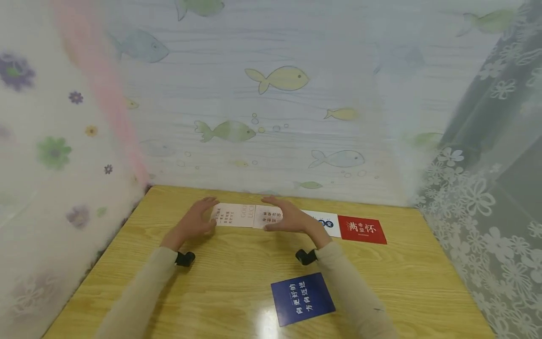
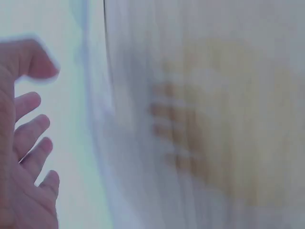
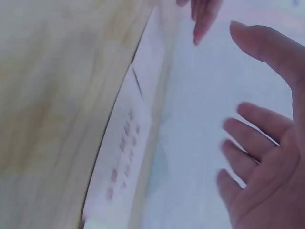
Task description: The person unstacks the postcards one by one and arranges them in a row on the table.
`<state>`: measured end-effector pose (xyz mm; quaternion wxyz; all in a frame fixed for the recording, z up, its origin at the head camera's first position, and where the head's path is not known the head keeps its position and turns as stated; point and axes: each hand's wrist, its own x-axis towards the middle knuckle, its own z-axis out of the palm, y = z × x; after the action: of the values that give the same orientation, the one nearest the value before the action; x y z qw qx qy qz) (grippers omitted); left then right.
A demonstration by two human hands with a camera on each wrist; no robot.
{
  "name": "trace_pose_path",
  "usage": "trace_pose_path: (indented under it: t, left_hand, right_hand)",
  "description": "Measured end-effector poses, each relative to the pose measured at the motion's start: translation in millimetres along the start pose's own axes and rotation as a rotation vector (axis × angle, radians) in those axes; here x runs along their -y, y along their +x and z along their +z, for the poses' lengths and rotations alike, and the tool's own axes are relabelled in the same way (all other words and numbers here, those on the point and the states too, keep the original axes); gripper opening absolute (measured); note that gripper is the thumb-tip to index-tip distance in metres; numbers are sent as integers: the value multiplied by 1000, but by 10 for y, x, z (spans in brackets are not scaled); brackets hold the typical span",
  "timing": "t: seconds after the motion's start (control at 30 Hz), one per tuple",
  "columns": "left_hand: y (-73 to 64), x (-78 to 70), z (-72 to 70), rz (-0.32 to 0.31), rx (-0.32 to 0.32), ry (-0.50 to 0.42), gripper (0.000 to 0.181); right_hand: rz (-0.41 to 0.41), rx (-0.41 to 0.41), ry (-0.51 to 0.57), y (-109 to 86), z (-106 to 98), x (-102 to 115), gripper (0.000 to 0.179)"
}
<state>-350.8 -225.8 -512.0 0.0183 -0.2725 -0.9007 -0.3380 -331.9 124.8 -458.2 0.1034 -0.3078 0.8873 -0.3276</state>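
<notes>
In the head view, my left hand (image 1: 195, 221) hovers at the left end of a row of cards, fingers spread and slightly bent, holding nothing. A pale pink card (image 1: 233, 216) with printed characters and "GOOD LUCK" lettering lies beside its fingertips. Edge to edge with it is a second pale card (image 1: 261, 214), partly covered by my right hand (image 1: 292, 217). That hand is also spread, its thumb apart from the fingers, and empty. The right wrist view shows the right palm (image 3: 267, 157) above the pale cards (image 3: 121, 148). A white card (image 1: 333, 230) with blue circles is partly hidden behind the right hand.
A red card (image 1: 362, 230) ends the row on the right. Closer to me, a navy card (image 1: 302, 299) lies askew beside the right forearm. The wooden table (image 1: 220, 292) meets a fish-patterned curtain (image 1: 279, 141) at the back. Black straps circle both wrists.
</notes>
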Motion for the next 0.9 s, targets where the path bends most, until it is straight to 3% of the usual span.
trace_pose_path:
  t: [0.07, 0.17, 0.23, 0.33, 0.47, 0.6, 0.73, 0.9]
  left_hand:
    - [-83, -201, 79, 72, -15, 29, 54]
    - [-236, -519, 235, 158, 12, 73, 48]
    - [-337, -709, 360, 217, 52, 117, 46]
    - [-478, -987, 551, 251, 141, 145, 45]
    - [-647, -1283, 768, 220, 274, 155, 55]
    - [-780, -1513, 914, 166, 361, 205, 76]
    - [-868, -1721, 1027, 166, 364, 317, 93]
    - [-930, -1955, 1150, 188, 338, 461, 100]
  right_hand:
    - [-13, 26, 0, -257, -28, 18, 83]
    - [-5, 81, -6, -643, -12, 7, 81]
    - [0, 114, -25, -877, 27, -20, 83]
    - [25, 159, -35, -1184, 108, -76, 89]
    - [82, 204, -22, -1505, 207, -150, 99]
    - [109, 205, -12, -1736, 258, -197, 105]
    - [117, 173, -13, -1922, 286, -212, 110]
    - [140, 124, -34, -2071, 351, -222, 107]
